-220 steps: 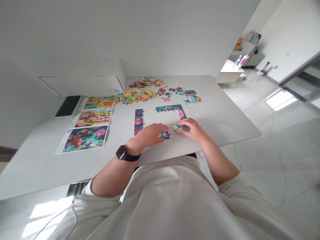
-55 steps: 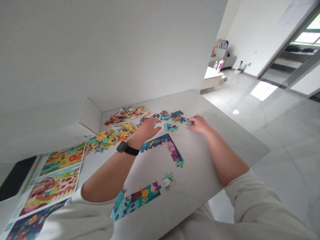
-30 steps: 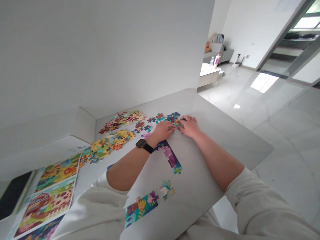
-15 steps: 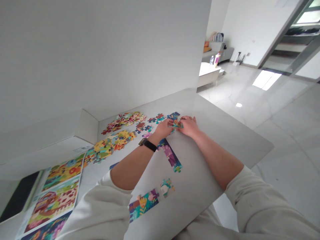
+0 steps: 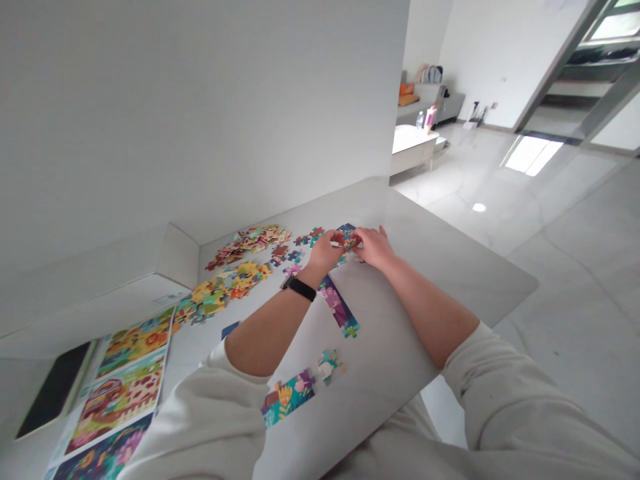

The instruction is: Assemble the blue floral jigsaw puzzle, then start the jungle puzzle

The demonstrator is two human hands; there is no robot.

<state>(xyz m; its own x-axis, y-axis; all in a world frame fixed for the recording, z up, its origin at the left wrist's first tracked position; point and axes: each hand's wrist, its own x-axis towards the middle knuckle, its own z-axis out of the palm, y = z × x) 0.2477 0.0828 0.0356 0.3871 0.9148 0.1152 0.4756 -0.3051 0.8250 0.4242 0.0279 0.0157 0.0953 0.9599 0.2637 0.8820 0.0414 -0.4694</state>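
Note:
Both hands meet at the far part of the table over a small colourful jigsaw piece (image 5: 349, 244). My left hand (image 5: 326, 253), with a dark watch on its wrist, pinches its left side. Opposite it, my right hand (image 5: 374, 247) grips the piece between thumb and fingers. Just behind the fingers lie dark blue joined pieces (image 5: 346, 228), partly hidden. A purple and blue joined strip (image 5: 338, 303) lies nearer me, beside my left wrist. Closer still are a joined teal section (image 5: 290, 398) and a separate white and teal section (image 5: 330, 365).
Red and white loose pieces (image 5: 255, 241) are heaped near the wall, with yellow and green pieces (image 5: 225, 287) in front. Printed picture sheets (image 5: 123, 393) and a dark-screened device (image 5: 55, 390) lie at left. A white box (image 5: 173, 267) stands against the wall.
My hands have lifted the jigsaw piece slightly and drawn closer together around it. The view has shifted a little; the other pieces lie as before.

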